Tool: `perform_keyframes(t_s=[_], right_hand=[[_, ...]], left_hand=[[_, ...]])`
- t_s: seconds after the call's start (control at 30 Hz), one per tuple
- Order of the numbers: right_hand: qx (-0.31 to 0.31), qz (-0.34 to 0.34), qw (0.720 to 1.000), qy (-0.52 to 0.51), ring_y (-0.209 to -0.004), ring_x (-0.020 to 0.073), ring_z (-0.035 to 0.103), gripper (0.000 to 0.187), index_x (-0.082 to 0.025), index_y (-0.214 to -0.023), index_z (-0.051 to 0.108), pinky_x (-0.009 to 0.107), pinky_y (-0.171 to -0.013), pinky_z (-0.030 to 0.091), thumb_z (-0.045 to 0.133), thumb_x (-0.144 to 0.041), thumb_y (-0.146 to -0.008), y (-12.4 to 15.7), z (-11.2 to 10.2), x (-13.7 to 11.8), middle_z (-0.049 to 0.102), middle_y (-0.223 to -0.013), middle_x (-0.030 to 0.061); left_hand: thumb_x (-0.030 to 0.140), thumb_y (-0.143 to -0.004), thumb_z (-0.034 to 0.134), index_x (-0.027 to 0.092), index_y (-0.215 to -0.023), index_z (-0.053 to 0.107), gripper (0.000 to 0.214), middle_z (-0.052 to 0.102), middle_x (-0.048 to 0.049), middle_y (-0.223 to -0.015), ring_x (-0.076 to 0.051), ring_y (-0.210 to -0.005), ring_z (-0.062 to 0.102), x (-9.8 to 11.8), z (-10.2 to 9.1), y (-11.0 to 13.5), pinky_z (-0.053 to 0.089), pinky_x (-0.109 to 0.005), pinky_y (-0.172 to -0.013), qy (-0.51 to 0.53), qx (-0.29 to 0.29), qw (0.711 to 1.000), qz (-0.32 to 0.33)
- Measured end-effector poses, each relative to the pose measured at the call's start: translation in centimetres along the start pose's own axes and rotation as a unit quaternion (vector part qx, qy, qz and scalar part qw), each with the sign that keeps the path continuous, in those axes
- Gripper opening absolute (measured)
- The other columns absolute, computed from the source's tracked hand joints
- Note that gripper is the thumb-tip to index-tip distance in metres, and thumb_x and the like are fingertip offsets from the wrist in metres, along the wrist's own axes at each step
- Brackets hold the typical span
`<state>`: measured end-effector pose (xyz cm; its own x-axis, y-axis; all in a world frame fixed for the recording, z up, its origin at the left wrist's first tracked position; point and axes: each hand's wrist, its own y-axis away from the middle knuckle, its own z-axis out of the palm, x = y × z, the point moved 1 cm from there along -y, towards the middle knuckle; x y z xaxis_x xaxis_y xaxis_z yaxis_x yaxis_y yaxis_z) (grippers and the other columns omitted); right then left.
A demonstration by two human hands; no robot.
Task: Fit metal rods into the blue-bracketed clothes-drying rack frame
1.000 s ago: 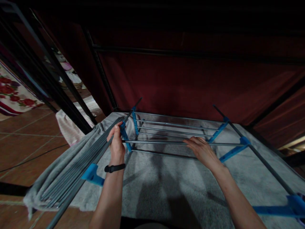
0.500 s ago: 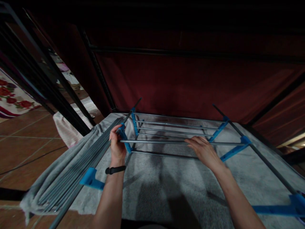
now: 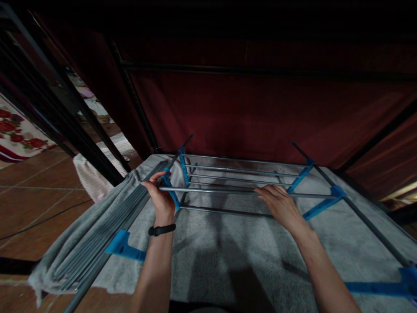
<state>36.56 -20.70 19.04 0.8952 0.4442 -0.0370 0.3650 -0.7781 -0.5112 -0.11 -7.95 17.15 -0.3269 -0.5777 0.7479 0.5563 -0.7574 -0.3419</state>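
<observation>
A frame of grey metal tubes and blue plastic brackets stands on a grey blanket (image 3: 208, 261). My left hand (image 3: 161, 200), with a black band at the wrist, is curled around a blue bracket (image 3: 167, 179) on the left upright pole (image 3: 132, 217). Its thumb points out to the left, and some fingers are hidden behind the bracket. The left end of a crosswise metal tube (image 3: 211, 191) reaches over that palm. My right hand (image 3: 276, 202) is closed over the same tube, right of its middle. At the far side, the tube meets another blue bracket (image 3: 337, 191).
Several loose metal tubes (image 3: 110, 230) lie bundled on the blanket at left. A lower blue bracket (image 3: 125, 248) juts out near my left forearm. Dark red cloth (image 3: 244, 117) hangs behind, between black posts. Tiled floor (image 3: 35, 208) shows at left.
The tube's left end has shifted slightly left and up. My left thumb has moved outward from the bracket, and that wrist has shifted a little right. My right hand stays on the tube.
</observation>
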Motion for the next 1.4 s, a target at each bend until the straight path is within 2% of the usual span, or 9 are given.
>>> perform_keyframes(t_s=[0.17,0.33,0.47,0.6,0.73,0.83,1.1,1.23,1.4], right_hand=[[0.033,0.011,0.999,0.011,-0.096,0.022,0.065,0.032,-0.024,-0.131,0.066,0.037,-0.09,0.048,0.047,-0.023,-0.106,-0.3,0.1,0.1,0.072,-0.104,0.0062],[0.027,0.024,0.999,0.025,-0.094,0.0226,0.065,0.036,-0.025,-0.136,0.064,0.036,-0.084,0.047,0.047,-0.022,-0.105,-0.9,0.7,0.5,0.071,-0.1,0.0063],[0.024,0.026,0.999,0.035,-0.093,0.0222,0.064,0.035,-0.024,-0.135,0.065,0.035,-0.082,0.046,0.048,-0.022,-0.105,-0.9,0.9,0.7,0.07,-0.101,0.0066],[0.02,0.024,0.999,0.04,-0.092,0.0219,0.064,0.035,-0.024,-0.135,0.065,0.035,-0.082,0.046,0.046,-0.023,-0.106,-0.8,0.9,0.9,0.07,-0.102,0.0066],[0.013,0.019,0.999,0.037,-0.092,0.0221,0.064,0.036,-0.026,-0.137,0.064,0.035,-0.081,0.046,0.047,-0.022,-0.106,-0.6,1.2,1.3,0.07,-0.102,0.0063],[0.018,0.019,0.999,0.046,-0.093,0.0224,0.064,0.035,-0.024,-0.135,0.066,0.036,-0.082,0.046,0.048,-0.022,-0.105,-0.3,1.7,1.4,0.069,-0.1,0.0069],[0.03,0.02,0.998,0.049,-0.093,0.022,0.063,0.034,-0.022,-0.133,0.067,0.036,-0.084,0.044,0.047,-0.022,-0.105,-0.2,2.2,1.5,0.069,-0.098,0.0071],[0.021,0.024,0.998,0.045,-0.091,0.0222,0.063,0.036,-0.023,-0.135,0.066,0.037,-0.083,0.044,0.046,-0.022,-0.105,-0.2,2.1,1.6,0.069,-0.097,0.0067],[0.008,0.028,0.999,0.043,-0.092,0.0225,0.063,0.038,-0.023,-0.136,0.065,0.038,-0.083,0.044,0.044,-0.022,-0.105,-0.2,1.9,1.5,0.069,-0.101,0.0073]], left_hand=[[0.086,-0.089,0.036,0.02,-0.086,0.069,0.074,0.067,-0.0049,-0.09,-0.02,-0.09,0.063,0.0,0.1,0.3,0.048,-0.035,-0.093,0.008,-0.013,1.0,0.012],[0.069,-0.09,0.059,0.019,-0.092,0.07,0.052,0.065,-0.0031,-0.093,-0.019,-0.093,0.062,-0.2,-0.5,0.2,0.047,-0.034,-0.096,-0.027,-0.023,0.999,0.02],[0.055,-0.086,0.071,0.018,-0.094,0.07,0.038,0.065,-0.003,-0.098,-0.02,-0.099,0.062,-0.4,-0.9,0.1,0.046,-0.035,-0.098,-0.074,-0.018,0.997,0.028],[0.048,-0.082,0.077,0.019,-0.091,0.067,0.032,0.064,-0.0007,-0.096,-0.017,-0.097,0.061,-0.7,-0.8,-0.2,0.045,-0.033,-0.099,-0.057,0.0,0.998,0.018],[0.037,-0.072,0.085,0.02,-0.087,0.067,0.029,0.063,0.0025,-0.088,-0.015,-0.09,0.06,-1.0,-0.7,-0.6,0.045,-0.031,-0.097,-0.026,0.024,0.999,-0.018],[0.031,-0.068,0.087,0.021,-0.093,0.069,0.033,0.066,0.0013,-0.094,-0.015,-0.092,0.062,-1.2,-0.9,-0.5,0.046,-0.032,-0.099,-0.044,0.036,0.998,-0.009],[0.039,-0.083,0.079,0.023,-0.129,0.068,0.05,0.068,-0.0096,-0.134,-0.026,-0.128,0.061,-2.0,-1.9,0.9,0.039,-0.042,-0.119,-0.104,-0.032,0.994,0.025],[0.046,-0.09,0.071,0.02,-0.12,0.073,0.04,0.072,-0.0109,-0.126,-0.027,-0.129,0.061,-2.6,-3.0,1.4,0.037,-0.043,-0.12,-0.167,-0.044,0.984,0.035],[0.048,-0.09,0.071,0.021,-0.111,0.076,0.035,0.074,-0.0094,-0.118,-0.025,-0.124,0.064,-3.2,-3.5,1.4,0.04,-0.042,-0.118,-0.158,-0.025,0.987,0.02]])
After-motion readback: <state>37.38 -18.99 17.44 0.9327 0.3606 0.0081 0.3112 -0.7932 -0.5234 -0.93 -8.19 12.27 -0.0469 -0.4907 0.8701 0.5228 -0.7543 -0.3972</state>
